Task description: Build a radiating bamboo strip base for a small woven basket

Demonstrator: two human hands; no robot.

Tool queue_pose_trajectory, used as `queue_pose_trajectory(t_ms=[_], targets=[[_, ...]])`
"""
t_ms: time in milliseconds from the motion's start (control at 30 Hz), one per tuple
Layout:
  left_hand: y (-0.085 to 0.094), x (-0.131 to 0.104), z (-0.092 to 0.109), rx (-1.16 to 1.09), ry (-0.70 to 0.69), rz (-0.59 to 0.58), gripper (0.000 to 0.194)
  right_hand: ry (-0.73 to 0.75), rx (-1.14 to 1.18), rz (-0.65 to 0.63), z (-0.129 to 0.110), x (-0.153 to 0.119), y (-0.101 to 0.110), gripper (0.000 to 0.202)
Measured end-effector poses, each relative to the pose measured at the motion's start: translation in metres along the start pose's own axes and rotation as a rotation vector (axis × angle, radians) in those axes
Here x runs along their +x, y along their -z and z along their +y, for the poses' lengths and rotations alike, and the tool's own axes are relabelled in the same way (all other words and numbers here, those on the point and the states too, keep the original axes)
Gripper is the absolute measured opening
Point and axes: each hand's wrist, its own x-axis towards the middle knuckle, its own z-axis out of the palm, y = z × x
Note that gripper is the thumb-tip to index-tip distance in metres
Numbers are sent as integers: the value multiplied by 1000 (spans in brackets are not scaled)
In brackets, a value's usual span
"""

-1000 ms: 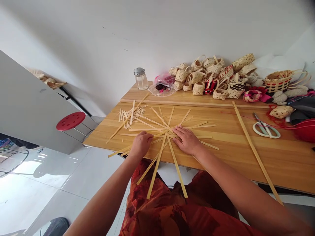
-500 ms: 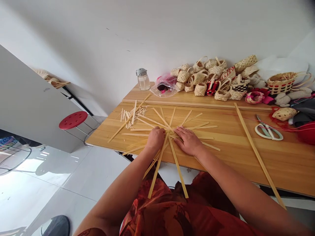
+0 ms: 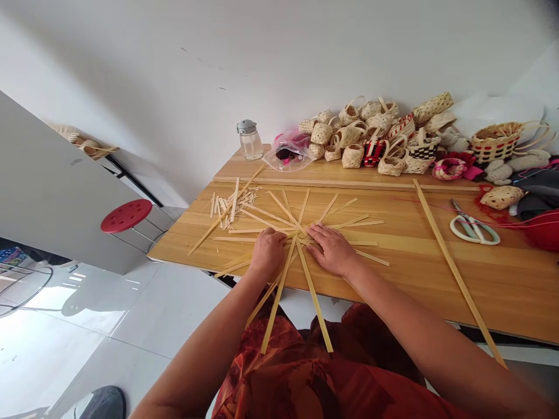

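Pale flat strips [image 3: 315, 297] cross at a centre and fan out in all directions on the wooden table [image 3: 410, 279], two of them hanging over the front edge. My left hand [image 3: 268, 251] is closed just left of the crossing, its fingertips pinching a strip. Across from it, my right hand [image 3: 331, 247] lies with its fingers spread over the strips right of the centre, pressing on them. The hands partly cover the strips beneath.
Small woven baskets [image 3: 351, 156] are piled along the wall. A glass jar [image 3: 250, 143], a plastic bag [image 3: 286, 157], scissors [image 3: 475, 230], a long strip [image 3: 454, 265] and short scraps [image 3: 226, 210] lie around. A red stool [image 3: 126, 215] stands left.
My left hand has moved slightly left, away from the centre of the strips. My right hand stays on the strips. The camera view has shifted a little.
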Motion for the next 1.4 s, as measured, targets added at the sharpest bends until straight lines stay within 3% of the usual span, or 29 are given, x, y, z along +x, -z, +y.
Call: queue_pose_trajectory(t_ms=[600,800,1400], targets=[[-10,3,7,123,-5,27,25,-10,-2,-25,-2,1,3,54],[-7,-1,2,105,-62,61,24,-14,12,-16,-3,0,4,53],[-14,4,-8,28,-68,102,29,-5,21,-8,-1,0,1,53]])
